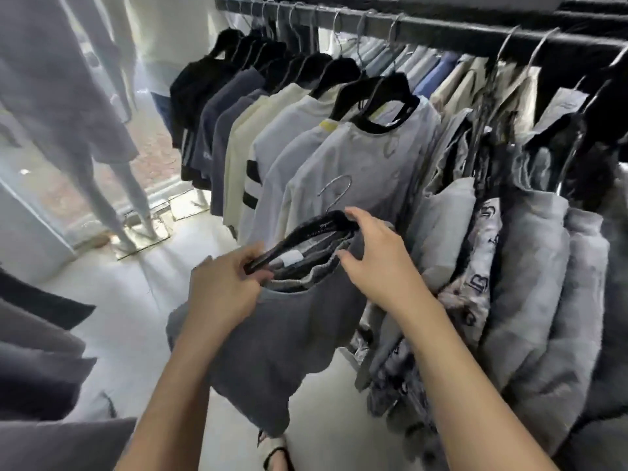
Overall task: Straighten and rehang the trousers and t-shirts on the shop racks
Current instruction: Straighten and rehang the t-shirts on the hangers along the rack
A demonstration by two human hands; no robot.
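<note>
1. You stand on a pale shop floor (129, 328), with a mannequin (102, 130) to your left.
2. A dark rail (441, 32) ahead carries a packed row of shirts (339, 158).
3. The grey t-shirt (282, 341) is off the rail, hanging low in front of that row.
4. Its black hanger (306, 232) sits tilted in the collar, hook free.
5. Your left hand (224, 287) pinches the hanger's left end.
6. Your right hand (380, 263) curls over the right end, thumb under the collar.
</note>
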